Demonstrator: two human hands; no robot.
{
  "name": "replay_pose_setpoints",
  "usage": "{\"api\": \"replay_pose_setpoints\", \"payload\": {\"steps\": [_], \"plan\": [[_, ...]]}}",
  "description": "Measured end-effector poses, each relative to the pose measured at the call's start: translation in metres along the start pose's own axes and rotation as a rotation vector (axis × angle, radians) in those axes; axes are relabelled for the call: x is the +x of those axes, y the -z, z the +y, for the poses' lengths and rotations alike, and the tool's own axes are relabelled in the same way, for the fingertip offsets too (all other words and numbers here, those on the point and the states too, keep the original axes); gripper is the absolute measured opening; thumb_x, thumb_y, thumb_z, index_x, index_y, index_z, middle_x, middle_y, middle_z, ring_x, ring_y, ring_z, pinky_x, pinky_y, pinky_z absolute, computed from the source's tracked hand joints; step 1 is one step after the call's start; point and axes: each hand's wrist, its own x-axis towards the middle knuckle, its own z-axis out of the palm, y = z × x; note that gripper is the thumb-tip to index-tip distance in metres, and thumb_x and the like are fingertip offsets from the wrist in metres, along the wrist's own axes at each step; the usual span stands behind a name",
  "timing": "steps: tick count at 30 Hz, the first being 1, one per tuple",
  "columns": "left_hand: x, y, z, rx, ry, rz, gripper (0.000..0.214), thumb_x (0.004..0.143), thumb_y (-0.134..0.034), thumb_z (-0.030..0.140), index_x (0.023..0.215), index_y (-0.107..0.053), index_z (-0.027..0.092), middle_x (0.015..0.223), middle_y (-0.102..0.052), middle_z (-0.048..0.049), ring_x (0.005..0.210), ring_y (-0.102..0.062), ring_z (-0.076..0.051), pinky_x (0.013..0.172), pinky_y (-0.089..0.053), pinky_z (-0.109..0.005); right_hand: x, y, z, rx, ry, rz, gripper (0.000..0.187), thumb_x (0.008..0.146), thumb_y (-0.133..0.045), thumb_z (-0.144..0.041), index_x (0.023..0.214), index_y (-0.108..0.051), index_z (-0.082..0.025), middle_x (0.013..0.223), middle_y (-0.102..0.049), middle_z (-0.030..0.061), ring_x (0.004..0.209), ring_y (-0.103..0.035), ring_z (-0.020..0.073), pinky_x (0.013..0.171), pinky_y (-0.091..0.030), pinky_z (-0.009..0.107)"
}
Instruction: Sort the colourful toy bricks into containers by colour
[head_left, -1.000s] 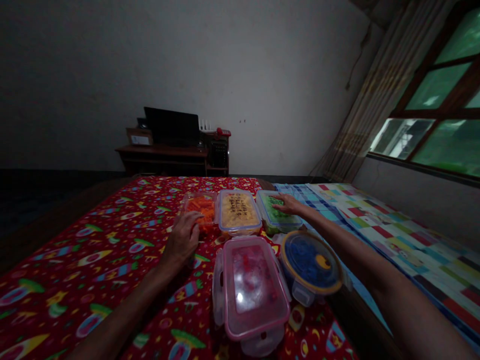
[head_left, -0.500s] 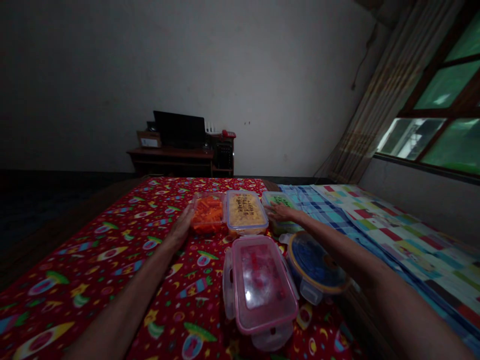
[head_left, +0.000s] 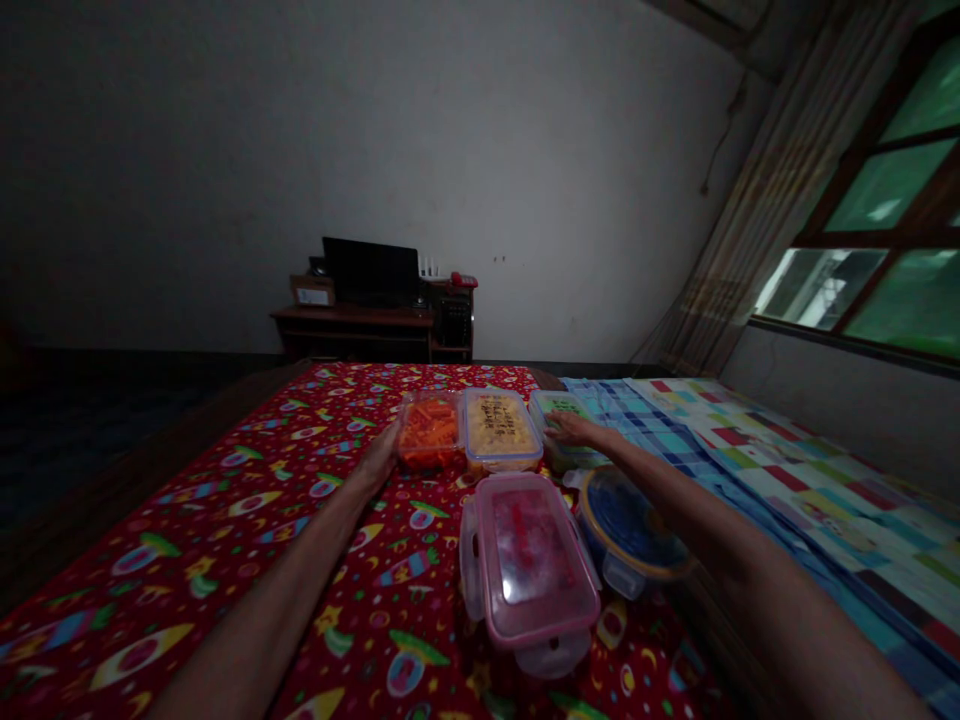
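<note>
Against the left wall of the clear box of orange pieces [head_left: 430,430], the left hand [head_left: 379,463] is resting, fingers extended, the box lying to their right. Over the green-filled box [head_left: 564,402] the right hand [head_left: 571,428] is lying; its grip I cannot tell.

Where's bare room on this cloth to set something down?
Widest: red cloth left of the left forearm. Smaller: between that forearm and the pink box. Crowded: the row of orange box, yellow box and green box, left hand and right hand at its ends, plus the blue box beside the pink.
</note>
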Motion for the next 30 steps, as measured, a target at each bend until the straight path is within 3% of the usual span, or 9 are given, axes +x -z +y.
{"api": "replay_pose_setpoints", "payload": {"steps": [4, 7, 11, 15, 18, 22, 25, 27, 30], "plan": [[-0.007, 0.008, 0.005, 0.069, 0.078, 0.193, 0.036, 0.088, -0.044, 0.039, 0.114, -0.061, 0.022, 0.103, -0.072, -0.0042, 0.095, -0.068, -0.018, 0.083, -0.055, -0.03, -0.016, 0.011, -0.012, -0.025, 0.007, 0.036, 0.031, 0.082, -0.062, -0.032, 0.108, -0.067, -0.014, 0.104, -0.069, 0.0144, 0.104, -0.059, 0.0234, 0.089, -0.041, 0.027], [-0.009, 0.01, 0.002, 0.107, 0.108, 0.193, 0.035, 0.086, -0.045, 0.041, 0.109, -0.063, 0.023, 0.099, -0.073, -0.0044, 0.096, -0.068, -0.019, 0.085, -0.054, -0.032, -0.028, 0.021, -0.024, -0.036, 0.026, 0.052, 0.031, 0.084, -0.058, -0.025, 0.111, -0.067, -0.013, 0.097, -0.071, 0.0125, 0.096, -0.062, 0.0229, 0.084, -0.043, 0.026], [-0.014, 0.012, 0.0, 0.15, 0.11, 0.204, 0.038, 0.086, -0.044, 0.047, 0.107, -0.063, 0.022, 0.11, -0.07, -0.0095, 0.105, -0.065, -0.023, 0.089, -0.052, -0.034, -0.057, 0.038, -0.048, -0.039, 0.078, 0.089, 0.036, 0.088, -0.053, -0.025, 0.12, -0.063, -0.013, 0.096, -0.071, 0.0103, 0.088, -0.063, 0.0199, 0.08, -0.042, 0.025], [-0.029, 0.024, 0.003, 0.188, 0.086, 0.269, 0.04, 0.09, -0.036, 0.044, 0.118, -0.055, 0.021, 0.126, -0.06, -0.0128, 0.114, -0.06, -0.021, 0.094, -0.049, -0.033, -0.108, 0.043, -0.086, 0.062, 0.247, 0.191, 0.038, 0.091, -0.048, -0.029, 0.123, -0.061, -0.012, 0.082, -0.07, 0.0072, 0.072, -0.059, 0.015, 0.07, -0.042, 0.024], [-0.053, 0.038, 0.0, 0.223, 0.051, 0.273, 0.04, 0.09, -0.037, 0.038, 0.121, -0.052, 0.018, 0.132, -0.055, -0.0148, 0.117, -0.057, -0.023, 0.097, -0.046, -0.035, -0.151, 0.024, -0.122, 0.216, 0.383, 0.244, 0.032, 0.092, -0.047, -0.029, 0.115, -0.065, -0.017, 0.081, -0.068, 0.0044, 0.068, -0.056, 0.0128, 0.067, -0.041, 0.023], [-0.099, 0.056, -0.01, 0.434, -0.048, 0.205, 0.039, 0.084, -0.045, 0.035, 0.116, -0.055, 0.015, 0.121, -0.062, -0.0153, 0.108, -0.062, -0.026, 0.095, -0.047, -0.039, -0.197, -0.024, -0.17, 0.346, 0.609, 0.05, 0.022, 0.089, -0.048, -0.018, 0.103, -0.064, -0.018, 0.076, -0.065, 0.0004, 0.058, -0.049, 0.0088, 0.055, -0.035, 0.019], [-0.137, 0.057, -0.014, 0.627, -0.134, 0.137, 0.034, 0.076, -0.051, 0.033, 0.104, -0.062, 0.018, 0.106, -0.069, -0.0116, 0.099, -0.065, -0.028, 0.093, -0.048, -0.042, -0.219, -0.057, -0.195, 0.268, 0.744, -0.026, 0.015, 0.081, -0.054, -0.01, 0.091, -0.061, -0.018, 0.075, -0.061, -0.0007, 0.058, -0.046, 0.0084, 0.054, -0.03, 0.019], [-0.162, 0.049, -0.015, 0.681, -0.16, 0.035, 0.032, 0.075, -0.053, 0.035, 0.1, -0.065, 0.019, 0.103, -0.071, -0.0095, 0.098, -0.065, -0.028, 0.093, -0.048, -0.041, -0.229, -0.071, -0.201, 0.19, 0.741, 0.006, 0.011, 0.079, -0.054, -0.008, 0.083, -0.058, -0.017, 0.073, -0.06, -0.0005, 0.058, -0.044, 0.0087, 0.053, -0.028, 0.02], [-0.191, 0.029, -0.022, 0.762, -0.238, -0.221, 0.041, 0.079, -0.052, 0.042, 0.111, -0.064, 0.019, 0.112, -0.068, -0.0094, 0.106, -0.062, -0.027, 0.095, -0.048, -0.039, -0.243, -0.084, -0.189, 0.102, 0.624, 0.009, 0.008, 0.077, -0.056, -0.008, 0.079, -0.058, -0.016, 0.071, -0.061, 0.0005, 0.057, -0.046, 0.0093, 0.052, -0.028, 0.021]]}}
